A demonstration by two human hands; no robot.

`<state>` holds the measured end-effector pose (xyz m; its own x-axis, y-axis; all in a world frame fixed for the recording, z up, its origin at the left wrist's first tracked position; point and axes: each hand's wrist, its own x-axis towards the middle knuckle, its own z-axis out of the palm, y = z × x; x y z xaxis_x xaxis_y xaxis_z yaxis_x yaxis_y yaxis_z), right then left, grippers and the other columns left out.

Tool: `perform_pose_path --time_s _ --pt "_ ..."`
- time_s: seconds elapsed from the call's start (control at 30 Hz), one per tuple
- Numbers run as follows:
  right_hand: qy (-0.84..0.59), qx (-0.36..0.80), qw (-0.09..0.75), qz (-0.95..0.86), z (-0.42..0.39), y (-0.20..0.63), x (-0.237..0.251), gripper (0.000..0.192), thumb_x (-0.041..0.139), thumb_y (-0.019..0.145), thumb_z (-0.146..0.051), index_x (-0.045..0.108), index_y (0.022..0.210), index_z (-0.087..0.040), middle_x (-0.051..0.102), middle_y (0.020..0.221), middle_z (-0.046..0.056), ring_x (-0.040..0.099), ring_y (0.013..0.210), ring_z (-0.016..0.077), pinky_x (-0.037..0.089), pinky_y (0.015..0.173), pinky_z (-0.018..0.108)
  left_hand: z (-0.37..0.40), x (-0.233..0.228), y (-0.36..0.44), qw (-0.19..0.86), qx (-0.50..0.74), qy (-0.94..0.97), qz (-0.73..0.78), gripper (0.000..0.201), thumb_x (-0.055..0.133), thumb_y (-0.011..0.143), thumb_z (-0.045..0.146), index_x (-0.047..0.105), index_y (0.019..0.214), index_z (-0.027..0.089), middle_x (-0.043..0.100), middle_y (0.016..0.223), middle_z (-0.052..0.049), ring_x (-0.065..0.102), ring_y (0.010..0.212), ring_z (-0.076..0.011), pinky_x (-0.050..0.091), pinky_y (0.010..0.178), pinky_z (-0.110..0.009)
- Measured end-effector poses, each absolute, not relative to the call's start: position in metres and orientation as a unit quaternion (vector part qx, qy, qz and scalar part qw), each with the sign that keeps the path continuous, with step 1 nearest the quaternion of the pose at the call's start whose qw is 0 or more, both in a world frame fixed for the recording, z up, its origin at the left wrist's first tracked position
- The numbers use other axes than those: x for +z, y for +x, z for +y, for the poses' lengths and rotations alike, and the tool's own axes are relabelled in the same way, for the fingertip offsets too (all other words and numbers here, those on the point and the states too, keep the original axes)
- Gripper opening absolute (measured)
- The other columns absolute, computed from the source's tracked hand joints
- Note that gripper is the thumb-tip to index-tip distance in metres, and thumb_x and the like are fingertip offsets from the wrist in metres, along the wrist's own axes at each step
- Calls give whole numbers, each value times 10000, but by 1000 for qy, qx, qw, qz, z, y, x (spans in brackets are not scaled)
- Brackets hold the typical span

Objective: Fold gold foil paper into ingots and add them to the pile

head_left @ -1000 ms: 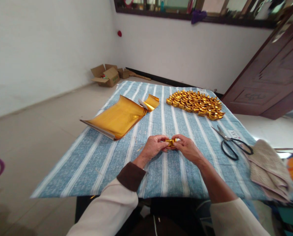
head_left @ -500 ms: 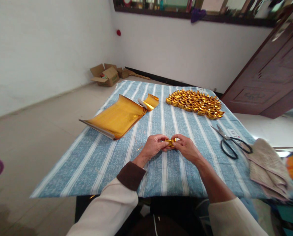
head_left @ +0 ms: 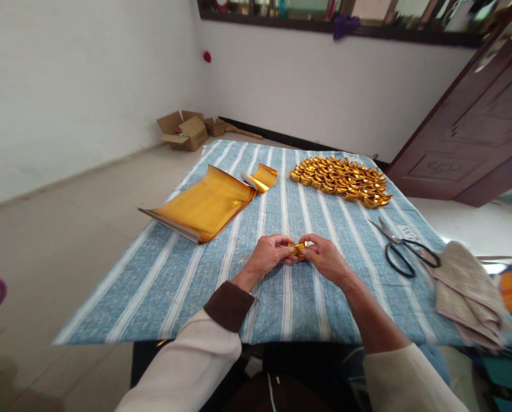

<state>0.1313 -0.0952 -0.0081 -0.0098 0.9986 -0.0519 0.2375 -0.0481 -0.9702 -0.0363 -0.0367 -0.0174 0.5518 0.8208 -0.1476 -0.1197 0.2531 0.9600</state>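
Note:
Between my two hands is a small folded piece of gold foil paper (head_left: 297,249), just above the striped tablecloth. My left hand (head_left: 269,255) pinches its left end, and my right hand (head_left: 325,258) pinches its right end; the fingers hide much of it. Farther off to the left lies a stack of gold foil sheets (head_left: 204,201) with curled edges, a smaller curled gold piece (head_left: 265,178) at its far corner. At the back right, many folded gold paper ingots (head_left: 339,180) sit packed in a cluster.
The blue and white striped cloth (head_left: 195,309) covers the table. Black-handled scissors (head_left: 399,247) lie at the right, blades partly apart, beside a beige towel (head_left: 468,294). An open cardboard box (head_left: 187,133) stands on the floor beyond the table. A wooden door (head_left: 457,120) is at the right.

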Motion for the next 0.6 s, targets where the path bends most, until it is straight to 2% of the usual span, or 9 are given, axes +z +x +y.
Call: perform_pose_path --time_s 0.6 --pt "-543 485 422 -540 -92 134 -12 177 632 778 -334 566 909 -237 738 721 -8 733 731 214 558 710 332 -36 -17 -36 713 324 522 337 164 755 739 121 637 848 89 729 722 -60 723 614 -157 567 574 -229"
